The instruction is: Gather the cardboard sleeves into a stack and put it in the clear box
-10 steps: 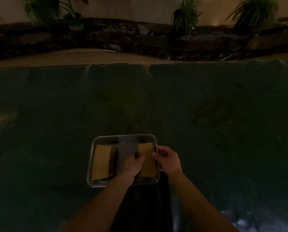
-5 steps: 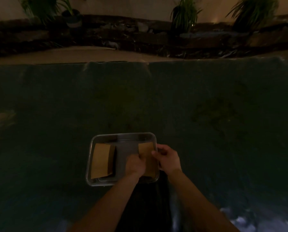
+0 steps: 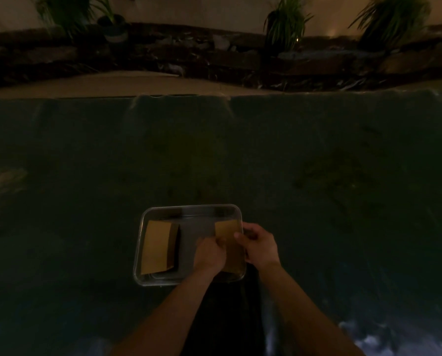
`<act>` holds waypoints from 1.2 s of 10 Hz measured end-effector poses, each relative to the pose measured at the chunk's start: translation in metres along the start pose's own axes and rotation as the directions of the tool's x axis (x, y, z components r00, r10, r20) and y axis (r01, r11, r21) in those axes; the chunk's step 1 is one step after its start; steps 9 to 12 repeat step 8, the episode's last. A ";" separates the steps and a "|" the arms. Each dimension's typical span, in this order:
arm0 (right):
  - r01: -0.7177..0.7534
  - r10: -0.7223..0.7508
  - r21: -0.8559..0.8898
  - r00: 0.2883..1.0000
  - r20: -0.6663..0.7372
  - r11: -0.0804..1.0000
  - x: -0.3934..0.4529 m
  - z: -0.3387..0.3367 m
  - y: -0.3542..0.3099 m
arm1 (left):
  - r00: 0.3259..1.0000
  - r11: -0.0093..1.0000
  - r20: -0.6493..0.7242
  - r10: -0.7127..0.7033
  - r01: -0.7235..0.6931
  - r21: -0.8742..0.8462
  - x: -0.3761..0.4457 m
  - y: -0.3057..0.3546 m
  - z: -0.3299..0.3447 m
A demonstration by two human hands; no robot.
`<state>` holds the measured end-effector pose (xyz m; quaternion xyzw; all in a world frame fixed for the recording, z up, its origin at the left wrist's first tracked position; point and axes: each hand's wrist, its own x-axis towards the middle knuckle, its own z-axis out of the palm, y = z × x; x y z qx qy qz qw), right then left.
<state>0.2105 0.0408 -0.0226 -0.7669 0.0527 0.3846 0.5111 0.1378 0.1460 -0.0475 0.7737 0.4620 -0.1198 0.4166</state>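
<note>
A clear box [image 3: 189, 209] sits on the dark green cloth near the front edge, in dim light. A stack of brown cardboard sleeves [image 3: 157, 246] lies against its left wall. A second stack of cardboard sleeves [image 3: 227, 235] stands at the right side of the box. My left hand [image 3: 209, 255] grips that stack from the left, inside the box. My right hand [image 3: 259, 246] holds it from the right, with the thumb over the box's right wall. The lower part of this stack is hidden by my hands.
The dark green cloth [image 3: 317, 176] covers the whole table. Beyond its far edge runs a pale floor strip [image 3: 99, 86], then a stone border with potted plants [image 3: 286, 24].
My left hand has closed further over the right stack and pushed it a little lower in the box. The view has shifted slightly downward.
</note>
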 end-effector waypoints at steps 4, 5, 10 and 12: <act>-0.047 0.047 0.020 0.999 0.000 0.999 -0.018 -0.003 -0.008 | 0.982 0.986 0.186 -0.023 0.053 -0.159 -0.008 0.006 -0.020; -0.031 0.032 0.041 0.999 -0.008 0.999 -0.026 -0.005 -0.008 | 0.982 0.987 0.191 -0.006 0.036 -0.155 -0.013 0.005 -0.032; 0.277 -0.296 -0.141 0.945 -0.138 0.950 -0.083 -0.024 -0.045 | 0.920 0.942 -0.244 0.307 -0.331 -0.062 -0.068 0.008 -0.105; 0.277 -0.296 -0.141 0.945 -0.138 0.950 -0.083 -0.024 -0.045 | 0.920 0.942 -0.244 0.307 -0.331 -0.062 -0.068 0.008 -0.105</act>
